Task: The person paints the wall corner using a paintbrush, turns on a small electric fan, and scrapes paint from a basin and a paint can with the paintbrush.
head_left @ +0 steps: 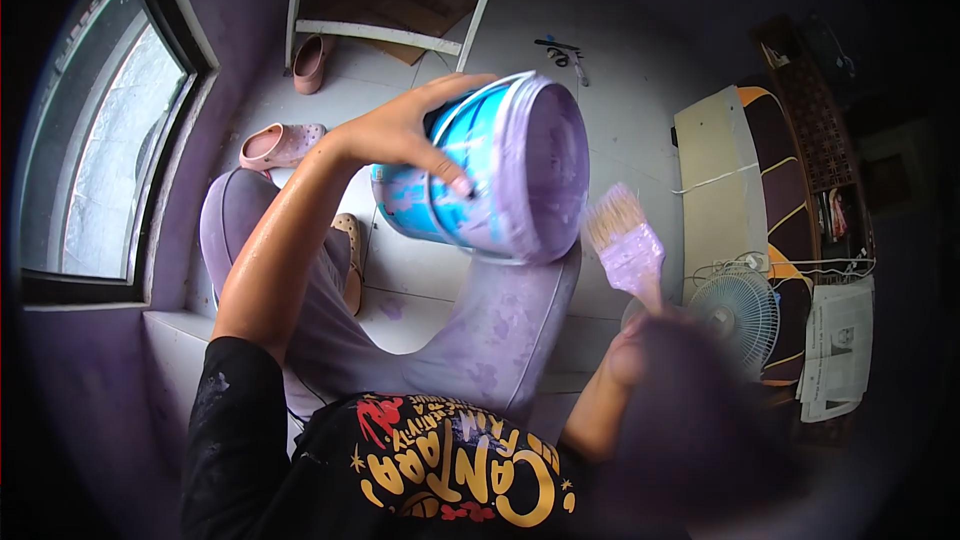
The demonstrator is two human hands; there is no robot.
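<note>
My left hand (415, 130) grips a blue paint bucket (455, 205) from its side, the thumb pressed on the outer wall. Tilted sideways, the bucket shows its open mouth to the right; lilac paint coats its rim and inner wall. A white wire handle (432, 205) runs across its body. In my right hand (628, 358), partly hidden by a dark blurred shape, is the handle of a paintbrush (630, 250). Its bristles point up beside the bucket's mouth, and lilac paint covers the ferrule. The bucket is above my paint-stained trouser leg (500, 330).
Pink clogs (285, 145) and a tan clog (348, 255) lie on the tiled floor. A white frame (380, 33) stands ahead, near scissors (560, 55). To the right are a fan (735, 315), cords and a newspaper (838, 350). A window (110, 150) is at left.
</note>
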